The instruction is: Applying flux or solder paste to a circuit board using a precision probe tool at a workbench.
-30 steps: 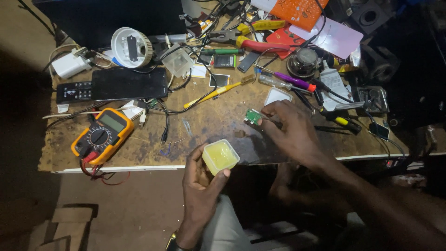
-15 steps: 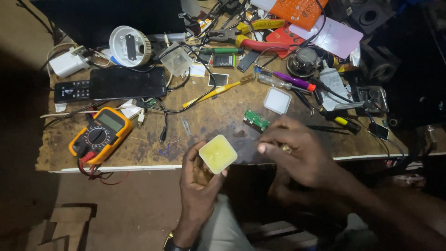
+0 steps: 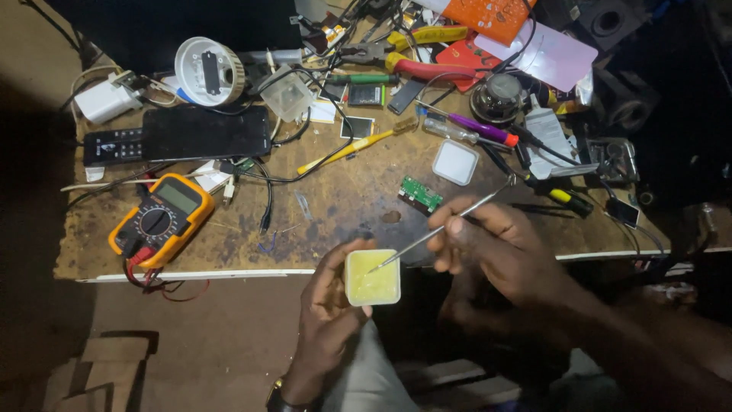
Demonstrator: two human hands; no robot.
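My left hand point(image 3: 326, 320) holds a small square tub of yellow paste point(image 3: 372, 278) just below the front edge of the workbench point(image 3: 335, 206). My right hand point(image 3: 499, 244) grips thin metal tweezers point(image 3: 442, 227), and their tip dips into the paste at the tub's upper right. A small green circuit board point(image 3: 420, 194) lies on the bench just above my right hand. The tub's white square lid point(image 3: 455, 162) rests a little farther back.
An orange multimeter point(image 3: 162, 220) with red and black leads sits at the bench's front left. A black phone point(image 3: 206, 131), a remote point(image 3: 113, 146), a white charger point(image 3: 107, 101), a round white housing point(image 3: 208, 72), screwdrivers, red-handled pliers point(image 3: 415, 67) and tangled wires crowd the back.
My right hand left the green board, took up the tweezers and swung toward the tub, bringing their tip into the paste. My left hand kept holding the tub.
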